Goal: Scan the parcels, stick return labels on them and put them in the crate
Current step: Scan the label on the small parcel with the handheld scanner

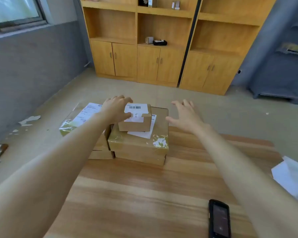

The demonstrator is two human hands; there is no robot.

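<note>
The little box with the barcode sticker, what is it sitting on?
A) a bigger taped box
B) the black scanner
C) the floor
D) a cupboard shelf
A: the small box rests on top of the bigger taped parcel, which is itself stacked on the wooden table.

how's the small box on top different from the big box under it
The small box is gripped by the left hand; no hand holds the big box. The small box shows plain cardboard; the big box has glossy tape round it. Both are brown cardboard with white labels.
</note>
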